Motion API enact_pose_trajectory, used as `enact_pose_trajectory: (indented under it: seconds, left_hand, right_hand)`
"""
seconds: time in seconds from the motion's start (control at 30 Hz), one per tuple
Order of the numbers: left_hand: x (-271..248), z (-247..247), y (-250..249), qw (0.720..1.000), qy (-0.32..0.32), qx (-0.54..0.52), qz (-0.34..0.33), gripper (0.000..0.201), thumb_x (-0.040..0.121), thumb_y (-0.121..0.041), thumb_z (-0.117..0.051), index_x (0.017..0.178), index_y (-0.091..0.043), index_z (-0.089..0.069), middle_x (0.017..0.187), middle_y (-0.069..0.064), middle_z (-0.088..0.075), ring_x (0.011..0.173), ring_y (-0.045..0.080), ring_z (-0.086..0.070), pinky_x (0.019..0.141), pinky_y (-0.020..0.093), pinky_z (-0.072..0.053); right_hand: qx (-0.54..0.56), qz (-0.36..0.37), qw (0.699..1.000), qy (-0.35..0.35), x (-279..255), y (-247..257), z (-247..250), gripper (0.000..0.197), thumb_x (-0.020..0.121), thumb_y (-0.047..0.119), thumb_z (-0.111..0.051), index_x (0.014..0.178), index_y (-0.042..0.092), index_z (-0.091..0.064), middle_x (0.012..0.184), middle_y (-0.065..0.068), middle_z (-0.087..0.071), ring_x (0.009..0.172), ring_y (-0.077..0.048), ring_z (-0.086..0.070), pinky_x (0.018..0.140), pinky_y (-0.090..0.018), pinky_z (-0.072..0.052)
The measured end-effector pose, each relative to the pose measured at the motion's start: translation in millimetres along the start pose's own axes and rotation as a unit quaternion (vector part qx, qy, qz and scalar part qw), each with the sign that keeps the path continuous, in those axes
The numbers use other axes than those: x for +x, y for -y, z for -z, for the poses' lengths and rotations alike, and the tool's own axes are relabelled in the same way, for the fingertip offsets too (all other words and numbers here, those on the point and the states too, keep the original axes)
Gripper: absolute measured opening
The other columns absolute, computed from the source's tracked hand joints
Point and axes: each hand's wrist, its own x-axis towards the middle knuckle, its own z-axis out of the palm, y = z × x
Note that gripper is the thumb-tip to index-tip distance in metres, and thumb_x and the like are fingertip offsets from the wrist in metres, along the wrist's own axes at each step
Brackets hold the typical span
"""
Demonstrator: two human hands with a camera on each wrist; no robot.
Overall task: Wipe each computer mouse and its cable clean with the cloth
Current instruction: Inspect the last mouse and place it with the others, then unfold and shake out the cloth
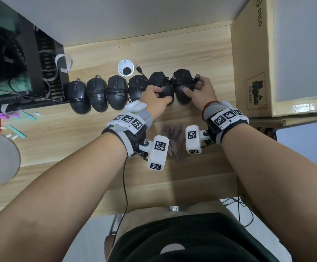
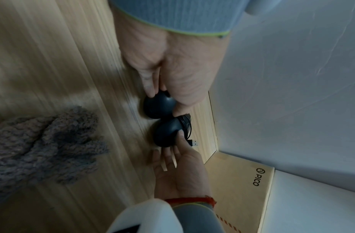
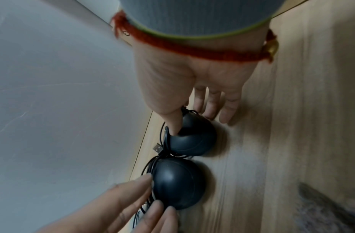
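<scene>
Six black plastic wired mice line the light wood surface (image 1: 191, 53). Left hand (image 1: 154, 99) grips the fifth mouse (image 1: 162, 86), right hand (image 1: 201, 91) the sixth (image 1: 183, 82) at 1 o'clock. The fluffy grey-brown cloth (image 1: 172, 138) lies unused near 6 o'clock, so free one hand, grab it, unwind cables first.

A wooden desk (image 1: 172, 52) stands against a white wall (image 1: 135, 17). A cardboard box (image 1: 252, 59) printed "PICO" stands at the right. A round cable grommet (image 1: 125, 67) sits far on the desk. At the left are a black computer case (image 1: 12, 59) and some coloured pens (image 1: 17, 121).
</scene>
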Motion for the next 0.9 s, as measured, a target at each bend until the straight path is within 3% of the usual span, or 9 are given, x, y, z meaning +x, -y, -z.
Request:
enact_pose_trajectory:
  seconds: [0.13, 0.23, 0.33, 0.43, 0.53, 0.63, 0.77, 0.83, 0.9]
  left_hand:
    - [-1.9, 2.3, 3.3, 1.000, 0.013, -0.012, 0.002, 0.033, 0.086, -0.025, -0.077, 0.114, -0.019, -0.060, 0.108, -0.002, -0.060, 0.097, 0.014, -0.059, 0.087, 0.027, -0.048]
    - [-6.1, 6.9, 8.3, 0.999, 0.035, -0.030, 0.012, 0.021, 0.085, -0.022, -0.078, 0.096, -0.024, -0.060, 0.100, -0.001, -0.067, 0.094, 0.018, -0.066, 0.088, 0.037, -0.057]
    - [-18.3, 12.9, 19.2, 0.999, 0.038, -0.033, 0.013, 0.022, 0.085, -0.017, -0.078, 0.084, -0.027, -0.058, 0.093, 0.000, -0.070, 0.090, 0.021, -0.070, 0.081, 0.034, -0.056]
    - [-34.1, 18.4, 38.7, 0.998, 0.041, -0.029, 0.028, 0.020, 0.087, -0.014, -0.077, 0.084, -0.024, -0.060, 0.089, 0.002, -0.068, 0.083, 0.020, -0.069, 0.072, 0.026, -0.053]
    - [-53.9, 22.2, 63.3, 0.997, 0.057, -0.026, 0.055, 0.016, 0.090, -0.010, -0.075, 0.102, -0.012, -0.066, 0.091, 0.003, -0.066, 0.078, 0.017, -0.062, 0.060, 0.020, -0.046]
    - [-77.0, 25.0, 83.1, 0.996, 0.080, -0.028, 0.039, 0.030, 0.088, 0.005, -0.069, 0.115, -0.007, -0.066, 0.091, 0.003, -0.063, 0.082, 0.017, -0.057, 0.061, 0.015, -0.044]
    - [-108.4, 46.7, 94.9, 0.992, 0.079, 0.046, -0.085, 0.064, 0.080, 0.006, -0.073, 0.136, -0.021, -0.057, 0.131, 0.000, -0.056, 0.112, 0.014, -0.054, 0.087, 0.018, -0.045]
    - [-127.3, 62.0, 92.6, 0.988, 0.097, 0.025, -0.114, 0.074, 0.077, 0.009, -0.076, 0.141, -0.018, -0.050, 0.117, -0.002, -0.061, 0.104, 0.010, -0.057, 0.086, 0.011, -0.045]
    - [-130.6, 76.0, 87.0, 0.987, 0.110, -0.003, -0.114, 0.066, 0.078, 0.000, -0.082, 0.136, -0.017, -0.054, 0.094, -0.003, -0.065, 0.087, 0.010, -0.059, 0.082, 0.017, -0.049]
  right_hand:
    - [-0.056, -0.024, 0.998, -0.035, -3.5, -3.8, 4.9, 0.064, 0.078, 0.026, -0.077, 0.130, 0.015, -0.041, 0.132, -0.011, -0.052, 0.120, -0.022, -0.054, 0.104, -0.033, -0.042]
    - [-0.130, -0.058, 0.988, -0.053, -19.8, -0.3, 12.7, 0.046, 0.079, 0.028, -0.075, 0.115, 0.014, -0.050, 0.120, -0.008, -0.058, 0.113, -0.026, -0.057, 0.092, -0.029, -0.044]
    - [-0.241, -0.085, 0.966, 0.037, -49.6, 0.6, 12.3, 0.024, 0.084, 0.031, -0.071, 0.096, 0.012, -0.063, 0.107, -0.009, -0.065, 0.109, -0.031, -0.061, 0.093, -0.032, -0.048]
    - [-0.373, -0.084, 0.918, 0.101, -74.5, -17.6, -1.8, 0.054, 0.084, 0.048, -0.069, 0.117, 0.006, -0.063, 0.121, -0.010, -0.065, 0.115, -0.030, -0.060, 0.086, -0.028, -0.043]
    - [-0.433, -0.077, 0.889, 0.129, -87.4, -39.7, -13.7, 0.048, 0.081, 0.045, -0.072, 0.110, 0.007, -0.067, 0.110, -0.009, -0.068, 0.103, -0.028, -0.065, 0.075, -0.027, -0.044]
    - [-0.396, -0.047, 0.896, 0.196, -101.7, -41.0, -20.7, 0.034, 0.084, 0.041, -0.070, 0.098, 0.011, -0.071, 0.098, -0.007, -0.070, 0.097, -0.026, -0.065, 0.074, -0.027, -0.044]
    - [-0.214, 0.042, 0.941, 0.260, -135.3, -16.2, -33.2, 0.018, 0.084, 0.025, -0.072, 0.077, 0.010, -0.063, 0.070, -0.004, -0.062, 0.065, -0.016, -0.060, 0.062, -0.027, -0.050]
    - [-0.151, 0.076, 0.937, 0.305, -157.0, 5.8, -36.7, 0.017, 0.091, 0.016, -0.065, 0.076, 0.011, -0.059, 0.066, -0.005, -0.060, 0.057, -0.017, -0.057, 0.058, -0.026, -0.047]
    - [-0.151, 0.124, 0.926, 0.324, -166.2, 28.9, -38.0, 0.016, 0.091, 0.016, -0.064, 0.077, 0.013, -0.058, 0.064, -0.002, -0.058, 0.058, -0.015, -0.055, 0.059, -0.025, -0.045]
